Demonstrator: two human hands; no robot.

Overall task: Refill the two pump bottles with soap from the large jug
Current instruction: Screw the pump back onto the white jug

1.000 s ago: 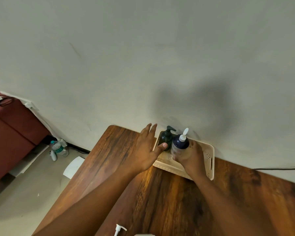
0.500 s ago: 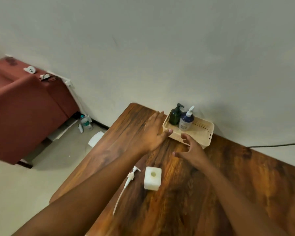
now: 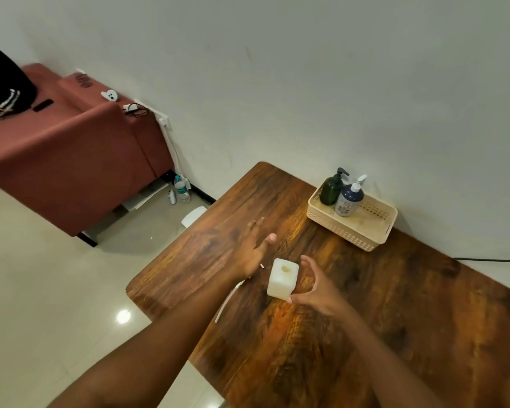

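Jug: white jug (image 3: 282, 278), cap off, stands near the tabletop (image 3: 395, 304) left edge.
Hands: left hand (image 3: 255, 250) fingers straight, holding nothing; right hand (image 3: 318, 290) fingers spread beside the jug, contact unclear.
Bottles: green pump bottle (image 3: 332, 188) and blue pump bottle (image 3: 349, 198) in basket (image 3: 362, 231), far edge.
Hidden: loose pump (image 3: 228, 298) partly behind left wrist.

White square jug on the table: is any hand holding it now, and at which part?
Nothing is held. The right hand is open beside the white jug, fingers spread around it, not closed. The left hand is open too.
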